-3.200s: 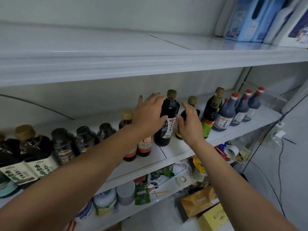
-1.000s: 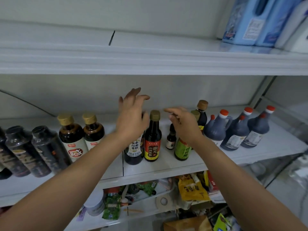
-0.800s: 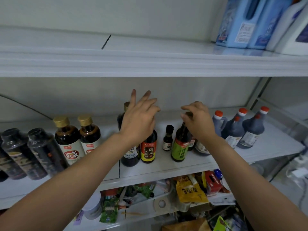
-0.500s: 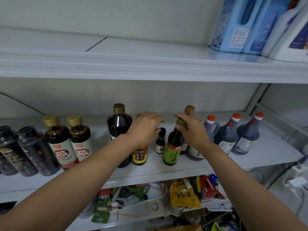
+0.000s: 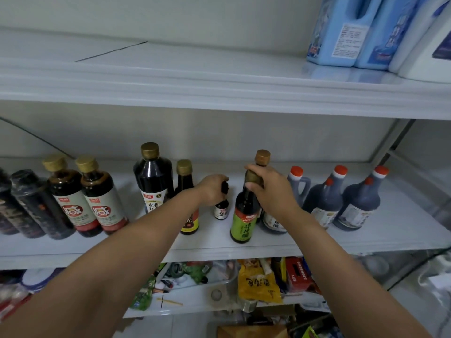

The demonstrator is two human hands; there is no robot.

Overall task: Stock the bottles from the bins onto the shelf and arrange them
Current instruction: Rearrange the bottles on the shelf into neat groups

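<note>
- A second ago both hands hovered open over the middle of the row; now both have closed on bottles.
- The left grip [image 5: 211,189] has dropped onto the small bottle [image 5: 221,212]. Its fingers are curled over the black cap, and the little label shows below the hand.
- The right grip [image 5: 269,191] is wrapped round the cap and neck of the green bottle [image 5: 242,223]. It was already there half a second back and has not let go.
- Both bottles stand upright on the shelf [image 5: 380,236], near each other with a gap between them. I can't tell whether either has lifted off the board.
- The green bottle stands in front of a brown-capped bottle [image 5: 262,157], just left of the red-capped jugs [image 5: 324,203].
- The left forearm now crosses the red-label bottle [image 5: 189,225], which stands beside the tall bottle [image 5: 152,179] as before.
- My read is that stocking here is over and this is the arranging part. With a hand on each, the pair looks set to be shifted, perhaps to close the gap or square the row.
- The small one is light and top-held, so it could tip if it is dragged rather than lifted.
</note>
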